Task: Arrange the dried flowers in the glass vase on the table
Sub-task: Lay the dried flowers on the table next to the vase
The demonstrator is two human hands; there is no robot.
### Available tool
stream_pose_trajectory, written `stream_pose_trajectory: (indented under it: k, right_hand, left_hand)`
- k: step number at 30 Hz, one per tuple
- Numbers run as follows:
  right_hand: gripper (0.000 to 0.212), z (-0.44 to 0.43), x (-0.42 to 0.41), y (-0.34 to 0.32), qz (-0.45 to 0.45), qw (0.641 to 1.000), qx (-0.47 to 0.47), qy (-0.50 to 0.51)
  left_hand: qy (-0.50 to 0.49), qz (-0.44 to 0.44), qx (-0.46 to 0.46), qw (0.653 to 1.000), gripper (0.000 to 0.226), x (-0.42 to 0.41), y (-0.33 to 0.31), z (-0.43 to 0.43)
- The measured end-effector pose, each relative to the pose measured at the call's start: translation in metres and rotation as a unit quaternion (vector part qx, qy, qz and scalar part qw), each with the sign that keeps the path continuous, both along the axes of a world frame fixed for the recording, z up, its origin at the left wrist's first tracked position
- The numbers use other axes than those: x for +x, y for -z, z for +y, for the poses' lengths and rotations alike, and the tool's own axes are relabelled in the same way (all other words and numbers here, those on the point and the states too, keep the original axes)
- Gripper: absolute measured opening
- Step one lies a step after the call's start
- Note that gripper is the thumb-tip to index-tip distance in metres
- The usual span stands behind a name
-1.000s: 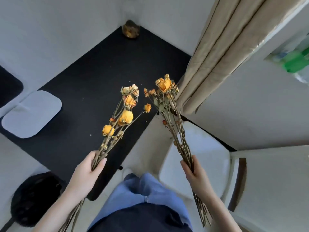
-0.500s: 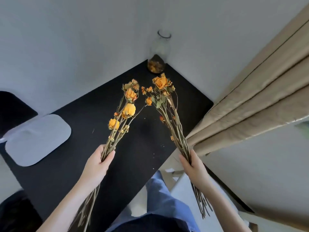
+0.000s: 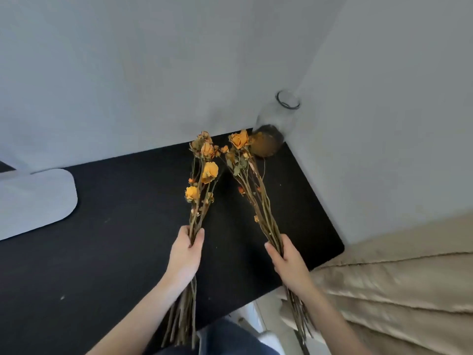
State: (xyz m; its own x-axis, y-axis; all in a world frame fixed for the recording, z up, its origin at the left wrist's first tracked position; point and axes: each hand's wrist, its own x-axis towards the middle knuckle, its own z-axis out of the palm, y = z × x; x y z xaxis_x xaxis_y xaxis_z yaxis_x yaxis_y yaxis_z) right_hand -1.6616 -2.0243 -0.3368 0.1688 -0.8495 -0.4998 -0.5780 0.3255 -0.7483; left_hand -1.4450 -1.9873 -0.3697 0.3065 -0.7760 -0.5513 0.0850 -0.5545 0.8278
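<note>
Room: pale grey walls (image 3: pixel 153 73) meet in a corner, black tabletop (image 3: pixel 115 239) fills the angle, w/ beige curtain (image 3: pixel 396 290) at lower right and a light grey pad (image 3: pixel 33 201) at far left. L grip (image 3: pixel 185 252) is closed round the stems of the left bunch (image 3: pixel 210 171), R grip (image 3: pixel 286 254) round the stems of the right bunch (image 3: pixel 266 221), both above the tabletop; glass vase (image 3: pixel 279 119) stands in the far corner, orange-brown matter in its base. Vs. 0.5 s ago: both holds unchanged, flower heads nearer the vase, right bunch's top bloom now overlapping its base in view.
</note>
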Motion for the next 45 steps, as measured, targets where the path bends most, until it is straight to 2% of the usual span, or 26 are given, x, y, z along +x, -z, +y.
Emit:
stream_pose_trajectory:
  k: [5,9,12,13,15,21,25,29,34,38,41,45]
  right_hand:
    - [0.013,-0.048,-0.012,0.007,-0.013,0.999,0.018,-0.031]
    - [0.014,-0.072,-0.019,0.019,-0.012,0.999,0.009,-0.046]
    - [0.018,-0.082,-0.022,0.03,-0.011,0.997,0.011,-0.072]
    - [0.02,-0.085,-0.023,0.034,-0.005,0.997,0.011,-0.079]
    - [0.02,-0.091,-0.023,0.042,0.005,0.996,0.008,-0.091]
    - [0.018,-0.102,-0.024,0.068,0.03,0.99,-0.02,-0.138]
    - [0.018,-0.106,-0.026,0.074,0.048,0.984,-0.058,-0.162]
    - [0.022,-0.11,-0.027,0.071,0.115,0.961,-0.129,-0.217]
    - [0.036,-0.119,-0.037,0.073,0.178,0.939,-0.194,-0.222]
    - [0.053,-0.126,-0.044,0.074,0.158,0.934,-0.255,-0.197]
    - [0.066,-0.131,-0.042,0.066,0.131,0.935,-0.28,-0.173]
    - [0.058,-0.154,-0.036,0.046,0.144,0.919,-0.323,-0.172]
  left_hand:
    - [-0.06,0.002,-0.003,0.998,0.015,-0.06,0.0,-0.036]
    - [-0.06,0.003,-0.008,0.998,0.014,-0.1,0.0,-0.06]
    - [-0.043,0.0,-0.001,0.999,0.002,-0.119,0.003,-0.077]
    - [-0.034,-0.006,0.0,0.999,0.009,-0.124,0.005,-0.082]
    - [-0.001,-0.034,0.002,0.999,0.019,-0.129,0.013,-0.088]
    - [0.079,-0.13,0.009,0.988,0.026,-0.126,0.038,-0.097]
    - [0.142,-0.253,0.011,0.957,0.041,-0.113,0.046,-0.092]
    - [0.198,-0.307,0.011,0.931,0.053,-0.092,0.049,-0.083]
    - [0.18,-0.316,-0.101,0.926,0.036,-0.053,0.057,-0.067]
    - [0.135,-0.333,-0.187,0.914,0.019,-0.02,0.056,-0.074]
    - [0.106,-0.328,-0.261,0.902,0.019,-0.015,0.045,-0.083]
    - [0.061,-0.246,-0.311,0.916,0.026,-0.027,0.02,-0.111]
